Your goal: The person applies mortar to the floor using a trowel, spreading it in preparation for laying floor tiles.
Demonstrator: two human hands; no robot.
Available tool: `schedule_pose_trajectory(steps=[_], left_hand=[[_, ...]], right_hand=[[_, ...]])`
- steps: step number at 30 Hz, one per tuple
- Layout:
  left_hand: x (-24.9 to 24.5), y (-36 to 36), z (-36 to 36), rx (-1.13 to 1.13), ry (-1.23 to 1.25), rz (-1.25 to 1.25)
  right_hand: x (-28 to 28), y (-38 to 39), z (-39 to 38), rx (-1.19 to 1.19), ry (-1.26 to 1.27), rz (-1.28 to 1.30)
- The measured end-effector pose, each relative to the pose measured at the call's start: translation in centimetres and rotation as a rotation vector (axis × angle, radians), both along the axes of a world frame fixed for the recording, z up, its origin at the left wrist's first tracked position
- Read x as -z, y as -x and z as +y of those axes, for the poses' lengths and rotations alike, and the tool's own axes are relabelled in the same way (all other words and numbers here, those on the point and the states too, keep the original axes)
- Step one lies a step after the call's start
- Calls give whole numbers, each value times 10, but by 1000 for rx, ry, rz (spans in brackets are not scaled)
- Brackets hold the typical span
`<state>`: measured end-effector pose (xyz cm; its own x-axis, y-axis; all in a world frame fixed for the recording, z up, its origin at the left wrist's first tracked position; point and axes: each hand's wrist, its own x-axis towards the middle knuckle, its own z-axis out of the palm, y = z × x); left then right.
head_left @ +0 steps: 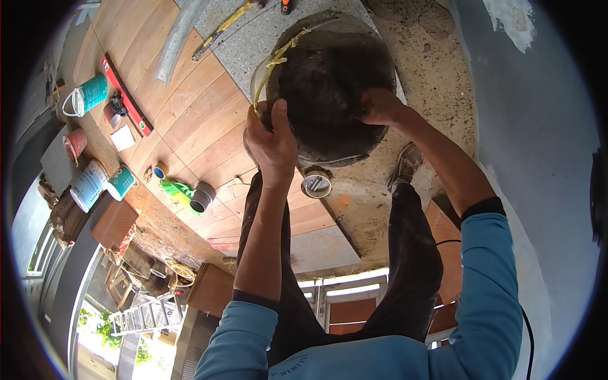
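A round black tub [285, 136] with dark contents stands in front of me, its inside mostly in shadow. My left hand [272, 136] is wrapped round its near left rim, thumb up. A frayed yellow strip [277, 61] runs along that rim from my left hand towards the far side. My right hand [383, 107] is closed at the right inside of the tub, and what its fingers hold is too dark to make out. Close below the tub sits a small white container [316, 184] with something grey in it.
Wood-look tiles [183, 107] cover the floor on the left. On them lie a red spirit level [126, 95], a teal bucket [95, 90], a grey pipe piece [202, 197] and a green cloth [177, 191]. A metal profile [180, 41] and yellow-handled tool [228, 25] lie beyond. A grey wall [532, 126] stands right.
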<state>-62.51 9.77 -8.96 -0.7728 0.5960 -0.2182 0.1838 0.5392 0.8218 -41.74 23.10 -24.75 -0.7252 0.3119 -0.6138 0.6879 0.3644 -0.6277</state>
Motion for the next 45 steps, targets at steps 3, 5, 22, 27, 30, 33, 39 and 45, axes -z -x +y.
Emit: schedule_pose_trajectory(steps=[3, 5, 22, 27, 30, 33, 39, 45], left_hand=[[3, 5, -2, 18, -19, 14], [1, 5, -2, -1, -29, -17], [-2, 7, 9, -29, -50, -11], [-2, 6, 11, -36, -40, 2], [-1, 6, 10, -10, -33, 18], [0, 2, 11, -32, -48, 11], [-4, 2, 12, -43, -5, 0], [-5, 1, 16, -19, -93, -45]], right_hand=[[-5, 3, -6, 80, 287, -38], [-52, 21, -1, 136, 441, -202], [-140, -102, 34, 832, 308, -97], [-107, -126, 56, 895, -213, -97], [-45, -105, 65, 814, -534, -227], [24, -77, 93, 589, -615, -467], [23, -92, 93, 593, -811, -504], [-70, -126, 48, 635, -943, -249]])
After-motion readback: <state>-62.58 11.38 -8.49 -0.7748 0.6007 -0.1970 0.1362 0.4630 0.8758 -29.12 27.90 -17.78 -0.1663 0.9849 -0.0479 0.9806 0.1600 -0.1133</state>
